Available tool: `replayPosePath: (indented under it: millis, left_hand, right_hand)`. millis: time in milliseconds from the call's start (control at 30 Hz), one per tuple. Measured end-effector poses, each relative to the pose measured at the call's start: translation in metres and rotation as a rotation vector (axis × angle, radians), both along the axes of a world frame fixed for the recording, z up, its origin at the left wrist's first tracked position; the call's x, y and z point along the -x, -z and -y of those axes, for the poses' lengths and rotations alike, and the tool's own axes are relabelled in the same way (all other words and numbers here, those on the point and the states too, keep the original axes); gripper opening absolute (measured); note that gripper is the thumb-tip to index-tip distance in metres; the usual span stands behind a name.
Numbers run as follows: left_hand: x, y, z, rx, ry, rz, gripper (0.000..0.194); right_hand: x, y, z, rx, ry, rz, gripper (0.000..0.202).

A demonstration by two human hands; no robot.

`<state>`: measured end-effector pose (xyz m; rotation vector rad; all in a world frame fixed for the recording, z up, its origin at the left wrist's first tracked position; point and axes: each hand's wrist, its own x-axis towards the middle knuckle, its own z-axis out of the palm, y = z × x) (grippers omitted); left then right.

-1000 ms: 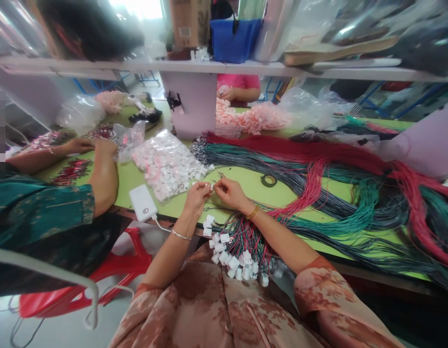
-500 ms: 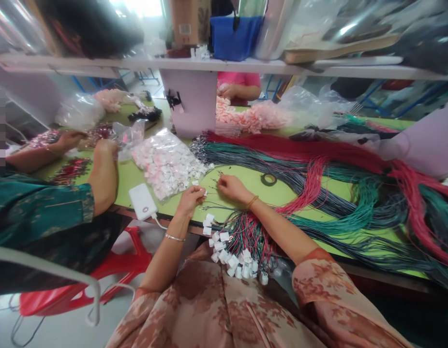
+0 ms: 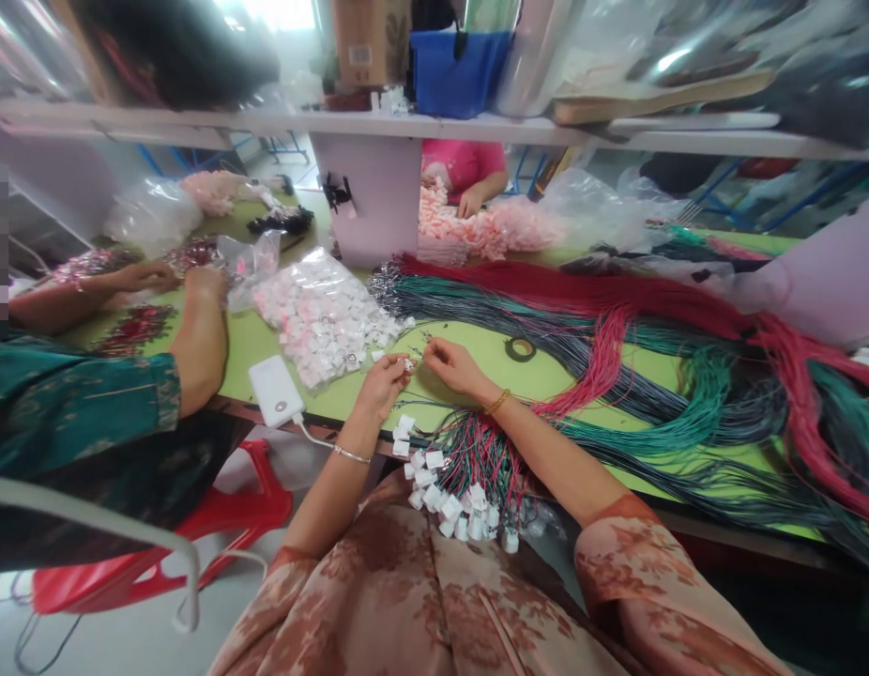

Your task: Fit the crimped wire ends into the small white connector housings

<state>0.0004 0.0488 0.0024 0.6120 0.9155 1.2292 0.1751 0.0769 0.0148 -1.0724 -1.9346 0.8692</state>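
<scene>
Between the thumb and fingers of my left hand (image 3: 385, 383) is a small white connector housing (image 3: 409, 365). Close to its right, my right hand (image 3: 449, 364) is closed in a pinch at some thin wire ends with metal terminals (image 3: 426, 338); exactly what its fingertips grip is too small to make out. Below my hands, a bundle of red, green and black wires (image 3: 487, 437) with white connectors (image 3: 452, 507) hangs over the table edge towards my lap. A clear bag of white connector housings (image 3: 322, 324) lies just beyond my left hand.
Long red wires (image 3: 582, 286) and dark wires (image 3: 547, 343) spread across the right side of the green table (image 3: 469, 330). A roll of black tape (image 3: 521, 348) and a white power bank (image 3: 275, 390) lie nearby. A co-worker's arm (image 3: 199, 338) reaches in at left; another person (image 3: 469, 174) sits opposite.
My left hand has moved right and slightly up with the connector housing, nearer to my right hand. My right hand has barely shifted. The person opposite has lowered a hand onto the pale pink parts.
</scene>
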Motion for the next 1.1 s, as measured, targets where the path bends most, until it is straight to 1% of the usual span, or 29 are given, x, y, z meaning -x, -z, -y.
replayPosePath:
  millis: [100, 200, 433, 533, 633, 733, 867, 967, 1033, 1100]
  left_hand:
    - [-0.005, -0.002, -0.002, 0.013, 0.024, 0.061, 0.019]
    - [-0.008, -0.004, -0.001, 0.015, 0.037, 0.093, 0.017]
    - [-0.007, -0.010, 0.002, 0.010, 0.039, 0.082, 0.018]
    - [-0.012, -0.007, 0.004, -0.012, 0.023, 0.042, 0.023]
    - [-0.019, -0.002, 0.006, -0.036, -0.050, -0.027, 0.027]
    - [-0.022, 0.000, 0.007, -0.040, -0.087, -0.044, 0.028]
    - [-0.023, 0.002, 0.007, -0.043, -0.094, -0.046, 0.029]
    - [-0.024, 0.003, 0.006, -0.042, -0.101, -0.101, 0.030]
    - [-0.022, 0.004, 0.007, -0.030, -0.084, -0.127, 0.029]
    - [-0.018, 0.003, 0.008, -0.012, -0.058, -0.133, 0.028]
  right_hand:
    - [0.000, -0.002, 0.009, 0.058, -0.009, -0.049, 0.019]
    - [0.000, -0.003, 0.014, 0.066, 0.020, -0.063, 0.018]
    - [0.002, 0.003, 0.012, 0.090, 0.046, -0.064, 0.016]
    - [0.005, 0.008, 0.011, 0.082, 0.067, -0.063, 0.019]
    - [0.006, 0.010, 0.011, 0.087, 0.077, -0.051, 0.023]
    - [0.003, 0.010, 0.012, 0.057, 0.056, -0.006, 0.020]
    - [0.002, 0.012, 0.017, -0.009, 0.055, 0.083, 0.018]
    - [0.004, 0.015, 0.020, -0.007, 0.069, 0.112, 0.017]
    - [0.002, 0.015, 0.016, 0.005, 0.036, 0.113, 0.018]
    - [-0.004, 0.012, 0.005, -0.003, 0.034, 0.112, 0.020]
